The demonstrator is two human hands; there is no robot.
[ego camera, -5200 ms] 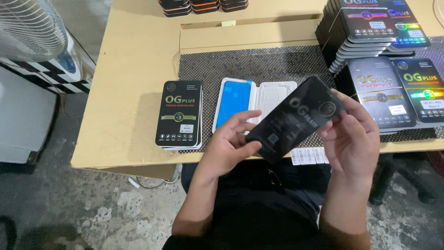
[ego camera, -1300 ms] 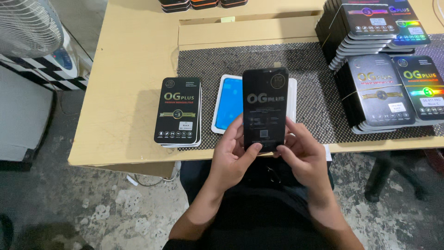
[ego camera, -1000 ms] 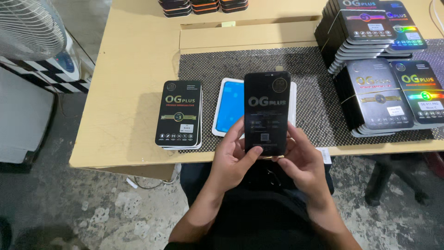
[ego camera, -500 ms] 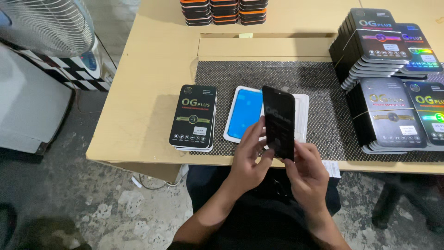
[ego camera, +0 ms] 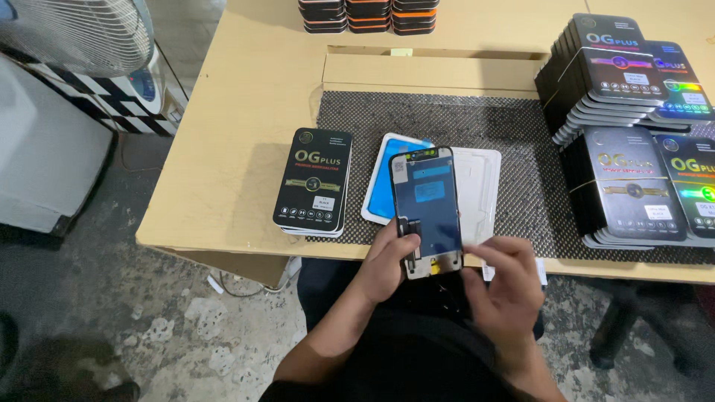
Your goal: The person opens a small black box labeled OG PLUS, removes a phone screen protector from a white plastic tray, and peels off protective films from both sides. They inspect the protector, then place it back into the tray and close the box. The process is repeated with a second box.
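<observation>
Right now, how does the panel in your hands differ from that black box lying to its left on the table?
The phone screen panel is one thin sheet, held up in the left hand; the black box is thicker and lies flat on a small pile. The panel's bluish back carries small stickers; the box has a glossy printed front. Both are dark, upright rectangles.

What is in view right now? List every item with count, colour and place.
phone screen panel: one, dark blue back with flex cables, held upright over the table's near edge
white tray: one, white with a blue sheet, on the mat behind the panel
black box: small stack, black, left edge of the mat
box stacks: several, black, right side of the table
far boxes: three stacks, black and orange, far table edge
cardboard strip: one, tan, behind the mat
mat: one, dark mesh
table: one, light wood
fan: one, white, left
left hand: grips the panel's lower edge
right hand: open, beside the panel
</observation>
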